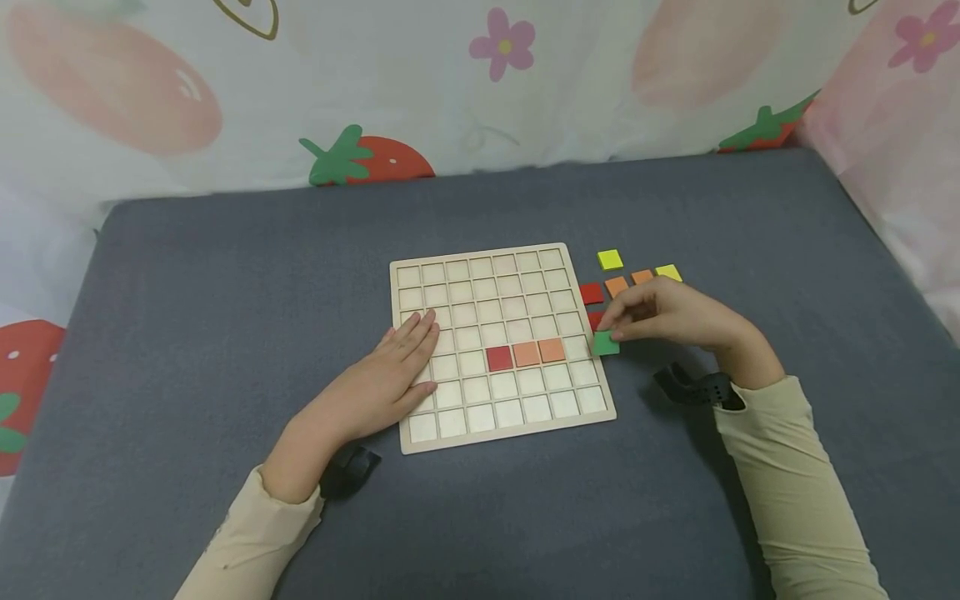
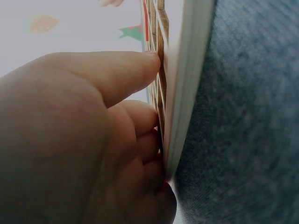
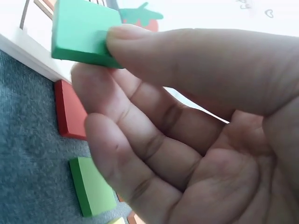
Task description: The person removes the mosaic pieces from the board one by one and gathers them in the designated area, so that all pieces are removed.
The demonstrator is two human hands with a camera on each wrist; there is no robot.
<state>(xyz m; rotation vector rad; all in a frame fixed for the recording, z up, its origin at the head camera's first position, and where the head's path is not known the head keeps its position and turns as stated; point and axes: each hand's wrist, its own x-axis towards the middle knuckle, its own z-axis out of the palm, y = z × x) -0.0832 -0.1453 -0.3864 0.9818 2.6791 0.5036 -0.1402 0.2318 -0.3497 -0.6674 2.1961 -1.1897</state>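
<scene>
A pale wooden grid board point(image 1: 510, 425) lies on the grey cloth, with one red tile point(image 1: 498, 358) and two orange tiles point(image 1: 539, 352) in a row of its cells. My left hand point(image 1: 382, 375) rests on the board's left side, fingers extended; in the left wrist view the thumb point(image 2: 126, 70) touches the grid near its edge. My right hand point(image 1: 667, 312) pinches a green square tile point(image 3: 84, 32) between thumb and fingers, just above the board's right edge. Red tiles point(image 1: 591, 293) lie beneath and beside that hand.
Loose tiles lie right of the board: a yellow tile point(image 1: 610, 259), another yellow tile point(image 1: 668, 272), orange tiles point(image 1: 617, 287), and a second green tile point(image 3: 93, 186), seen in the right wrist view. A patterned curtain point(image 1: 570, 100) hangs behind the table point(image 1: 225, 275).
</scene>
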